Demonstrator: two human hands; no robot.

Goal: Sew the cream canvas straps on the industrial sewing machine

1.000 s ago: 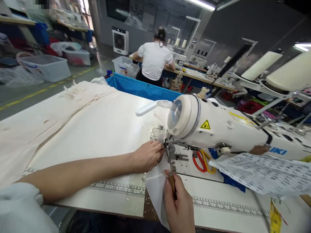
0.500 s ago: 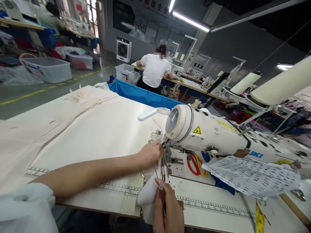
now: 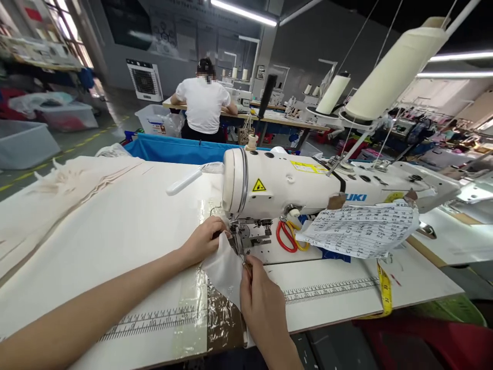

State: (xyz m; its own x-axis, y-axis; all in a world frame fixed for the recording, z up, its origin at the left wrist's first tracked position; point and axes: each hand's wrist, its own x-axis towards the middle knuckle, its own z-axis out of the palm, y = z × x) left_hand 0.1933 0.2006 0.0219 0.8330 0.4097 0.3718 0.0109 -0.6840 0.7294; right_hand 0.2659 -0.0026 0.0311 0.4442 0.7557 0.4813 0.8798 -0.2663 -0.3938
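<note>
Beside the needle area of the white sewing machine (image 3: 265, 185), my left hand (image 3: 205, 239) pinches the upper edge of a piece of white fabric (image 3: 222, 268). The fabric hangs down over the front of the table. My right hand (image 3: 264, 295) is closed around a pair of metal scissors (image 3: 239, 255), whose blades point up toward the fabric and the presser foot area. Its handles are mostly hidden in the fingers. Whether the blades touch the cloth is hard to tell.
Red-handled scissors (image 3: 285, 237) lie behind my right hand, near a printed paper sheet (image 3: 358, 231). A yellow tape measure (image 3: 385, 290) hangs at the front edge. Stacked pale fabric (image 3: 73, 190) lies left. Behind the table are a blue cloth bin (image 3: 177, 149) and a seated person (image 3: 204, 105).
The view has swung to the right, and the machine appears further left. My right hand has moved up with the scissors, nearer the needle area. The left hand stays by the needle, with the fabric more visible.
</note>
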